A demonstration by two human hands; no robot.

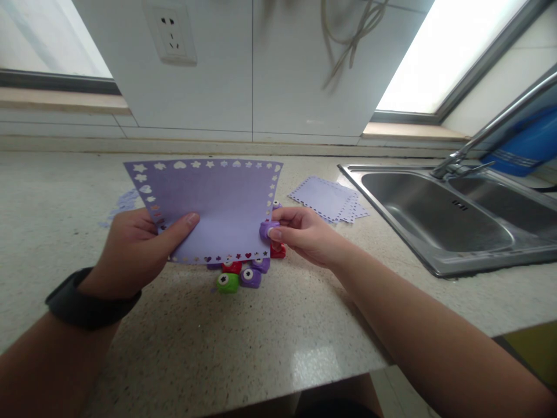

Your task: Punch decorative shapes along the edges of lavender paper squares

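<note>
Gripping a lavender paper sheet (217,200) with a cut-out border, centre-left of the frame, between thumb and fingers of the left hand (133,241); pinching a small purple plastic punch (266,230) at its right edge, mid-frame, between fingers of the right hand (307,235). Apparently punching the border's lower-right stretch; next, likely needing a squarely seated edge and firm press, above a speckled stone desk (243,348).

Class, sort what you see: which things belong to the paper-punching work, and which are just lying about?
Belonging: purple sheet in the left hand; purple punch in the right hand; other punches; pile of hole-edged sheets; probably the pale purple scraps.

Just about: sink; tap; wall socket; coiled cord.
</note>
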